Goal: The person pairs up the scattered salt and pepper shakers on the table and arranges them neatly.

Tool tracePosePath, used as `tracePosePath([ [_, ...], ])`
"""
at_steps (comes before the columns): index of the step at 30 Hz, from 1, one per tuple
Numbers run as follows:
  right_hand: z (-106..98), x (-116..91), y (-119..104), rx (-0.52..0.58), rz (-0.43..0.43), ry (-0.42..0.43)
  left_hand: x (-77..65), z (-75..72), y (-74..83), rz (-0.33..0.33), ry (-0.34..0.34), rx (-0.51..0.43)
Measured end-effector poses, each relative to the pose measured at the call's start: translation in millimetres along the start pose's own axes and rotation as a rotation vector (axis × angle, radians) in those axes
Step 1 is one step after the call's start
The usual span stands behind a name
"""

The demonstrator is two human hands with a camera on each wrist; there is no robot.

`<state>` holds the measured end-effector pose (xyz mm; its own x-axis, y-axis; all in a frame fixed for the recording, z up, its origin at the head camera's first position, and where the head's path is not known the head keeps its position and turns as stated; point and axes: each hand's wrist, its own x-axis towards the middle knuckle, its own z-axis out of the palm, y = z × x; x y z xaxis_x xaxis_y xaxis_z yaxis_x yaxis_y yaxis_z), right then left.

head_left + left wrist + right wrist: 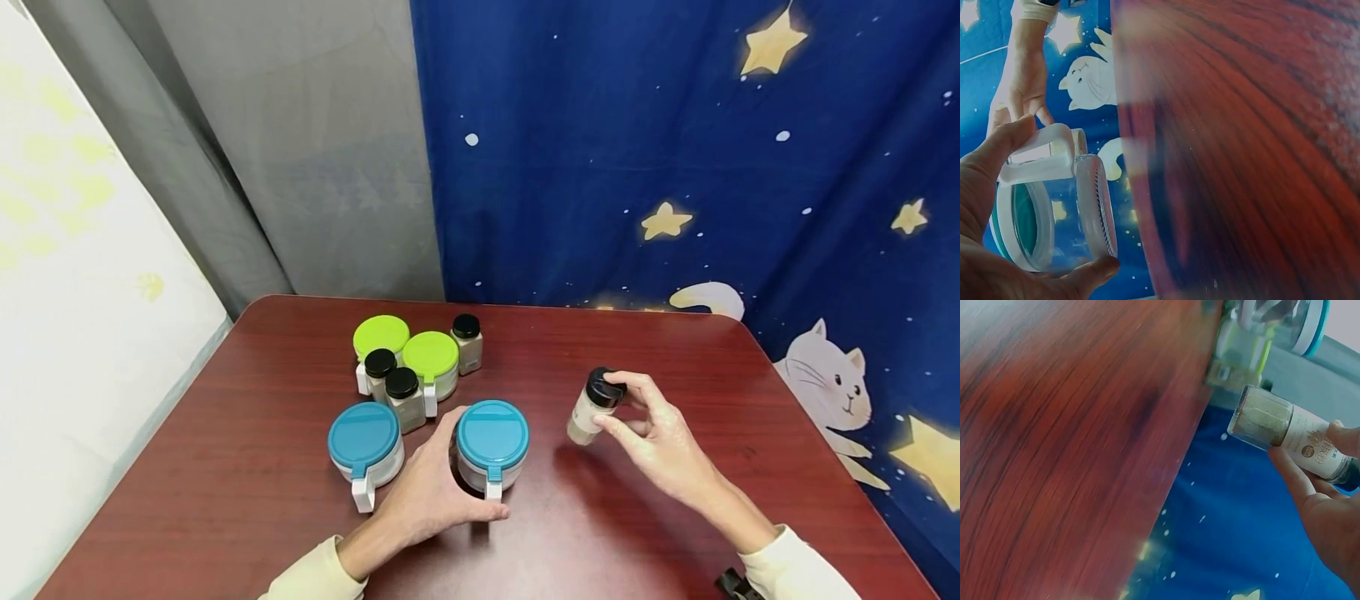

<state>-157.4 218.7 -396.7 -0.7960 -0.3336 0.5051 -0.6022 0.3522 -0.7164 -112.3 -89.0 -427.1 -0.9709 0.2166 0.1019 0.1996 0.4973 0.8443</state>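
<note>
The left hand (429, 493), curled wide, gripped a blue-lidded clear round jar (492, 435); at right, the right hand (663, 442) pinched a tilted black-capped glass bottle (588, 412).

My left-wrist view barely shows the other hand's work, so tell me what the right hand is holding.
Observer: The right hand holds a black-capped seasoning bottle.
Operator: Describe its contents.
Observer: The right wrist camera shows tan powder through its clear wall.
Operator: Now report what I'm missing on the left.
Observer: A white-handled, blue-lidded jar stands on the table, left of the left hand.
</note>
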Motion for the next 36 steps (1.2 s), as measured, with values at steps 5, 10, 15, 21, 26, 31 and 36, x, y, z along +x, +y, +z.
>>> tracePosePath([
  [5,-11,0,15,-0.082,-0.004,0.019,-1.7,-1.4,-0.7,0.011,-0.003,0.005],
  [10,-22,0,30,-0.118,-0.004,0.051,-2.1,-2.7,-0.9,0.028,0.004,0.009],
  [15,-34,0,43,-0.148,0.005,0.085,-1.6,-4.5,-1.9,0.044,0.018,0.003],
  [21,-45,-5,58,-0.174,0.038,0.135,-2.2,-5.6,-3.0,0.056,-0.001,-0.02],
  [26,-54,-4,76,-0.199,0.052,0.153,-2.4,-5.4,-2.9,0.071,-0.017,-0.03],
  [31,-65,-1,96,-0.219,0.095,0.188,-2.4,-3.3,-1.8,0.069,-0.025,-0.036],
  [36,-72,1,110,-0.241,0.141,0.224,-1.4,1.2,-1.5,0.073,-0.036,-0.046],
])
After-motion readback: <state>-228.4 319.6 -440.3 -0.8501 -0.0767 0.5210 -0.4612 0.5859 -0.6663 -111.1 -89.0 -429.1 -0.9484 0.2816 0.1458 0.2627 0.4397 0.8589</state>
